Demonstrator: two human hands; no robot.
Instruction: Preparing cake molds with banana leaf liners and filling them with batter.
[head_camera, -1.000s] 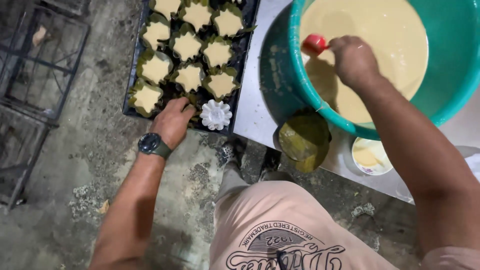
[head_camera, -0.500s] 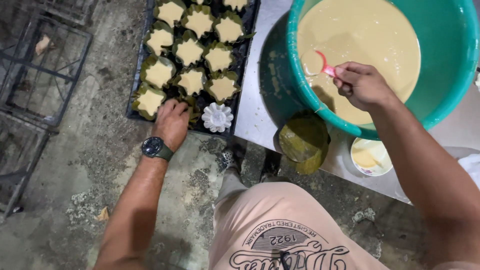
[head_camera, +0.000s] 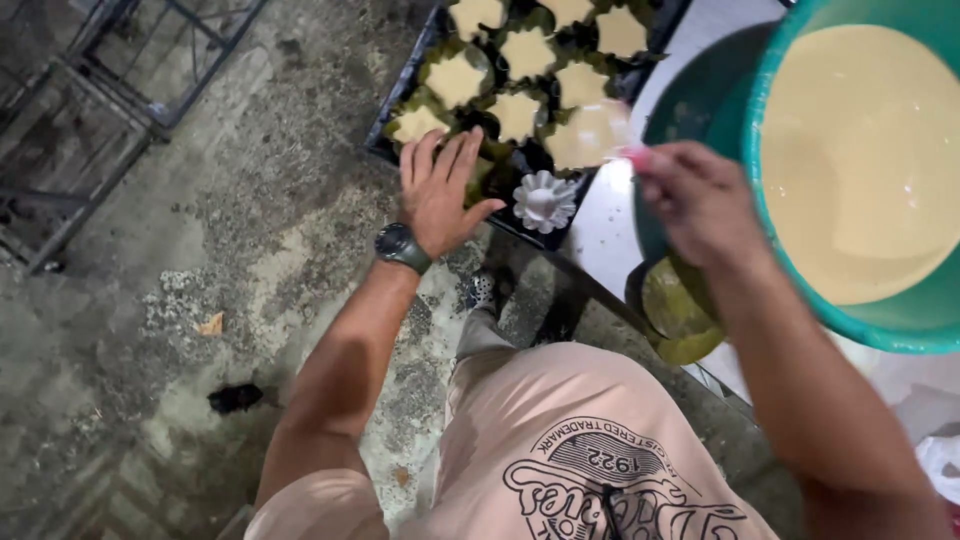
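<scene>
Our left hand (head_camera: 440, 190) lies flat and open, fingers spread, on the near edge of the dark tray (head_camera: 400, 150) — it looks as if it is there to steady the tray, gripping nothing. Just beside its thumb sits one empty fluted mould (head_camera: 543, 200), white and bare, while the moulds (head_camera: 518, 115) around it are lined with green leaf and filled with pale batter.

Our right hand (head_camera: 700, 200) is closed around a small pink-handled scoop (head_camera: 637, 157), carried low over the tray with a blurred load of batter (head_camera: 590, 135) at its tip, between the teal basin (head_camera: 790, 260) of batter and the empty mould.

The scoop's bowl is smeared by motion — we cannot make out its shape. The tray's far rows and the basin's far side are cut off, and a green-lined cup (head_camera: 675, 315) sits half hidden beneath our right forearm.
</scene>
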